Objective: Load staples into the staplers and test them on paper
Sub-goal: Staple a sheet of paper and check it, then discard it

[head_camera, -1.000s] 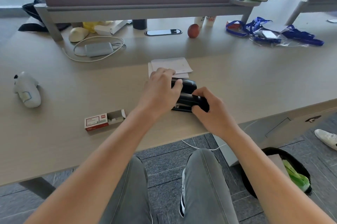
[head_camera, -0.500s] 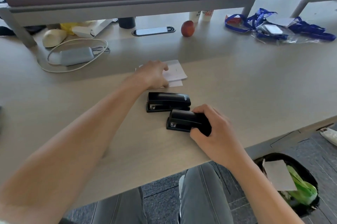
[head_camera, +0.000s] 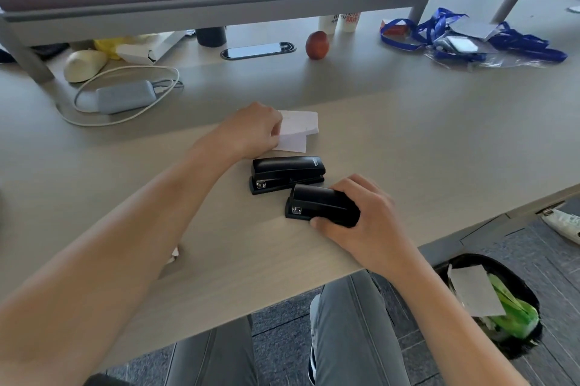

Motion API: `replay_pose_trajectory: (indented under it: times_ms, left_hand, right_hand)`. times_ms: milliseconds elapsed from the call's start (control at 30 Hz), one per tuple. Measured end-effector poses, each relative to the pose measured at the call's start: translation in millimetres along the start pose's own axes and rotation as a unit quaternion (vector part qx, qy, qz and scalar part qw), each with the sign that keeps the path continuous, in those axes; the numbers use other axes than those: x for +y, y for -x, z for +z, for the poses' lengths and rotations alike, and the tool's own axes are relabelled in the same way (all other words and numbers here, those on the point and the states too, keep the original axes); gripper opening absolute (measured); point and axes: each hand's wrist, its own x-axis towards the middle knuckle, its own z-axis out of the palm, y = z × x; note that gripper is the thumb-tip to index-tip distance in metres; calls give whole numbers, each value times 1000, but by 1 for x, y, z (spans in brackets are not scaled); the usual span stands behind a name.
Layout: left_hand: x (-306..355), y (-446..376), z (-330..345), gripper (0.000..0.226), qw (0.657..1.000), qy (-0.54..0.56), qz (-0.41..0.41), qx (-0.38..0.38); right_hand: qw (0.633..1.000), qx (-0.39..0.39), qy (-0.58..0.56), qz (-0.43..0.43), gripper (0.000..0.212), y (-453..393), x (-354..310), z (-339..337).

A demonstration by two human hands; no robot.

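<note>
Two hands out: left hand (head_camera: pixel 255 129) pinches paper (head_camera: pixel 298 131) (arm outstretched); right hand (head_camera: pixel 361 213) grips nearer stapler (head_camera: pixel 317 202).

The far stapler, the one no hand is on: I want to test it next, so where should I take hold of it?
Probably take the far stapler across its long top cover near the rear, right-hand end, coming down from above. It lies flat and closed, its mouth to the left, so that grip leaves the mouth free for the paper under the left hand. The right hand holds the near stapler.
</note>
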Motion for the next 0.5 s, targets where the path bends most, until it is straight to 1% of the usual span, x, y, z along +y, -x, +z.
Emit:
replay_pose_trajectory:
  times_ms: [67,167,233,300,400,500]
  left_hand:
    - [1,4,-3,13,1000,11,-1,21]
    - [9,10,-14,11,994,58,3,96]
    - [16,14,-24,10,984,98,12,147]
    - [26,21,-34,10,969,166,21,183]
    - [43,33,-46,13,942,269,24,201]
    - [58,47,-54,14,918,348,10,187]
  right_hand:
    - [1000,2,0,7,29,0,0,-1]
    - [1000,9,6,16,28,4,-2,-2]
    - [999,30,7,30,26,7,-5,-2]
    - [997,61,3,50,24,11,-8,-2]
    - [989,110,-28,90,23,16,-11,-5]
    - [973,134,-112,149,24,23,-19,-15]
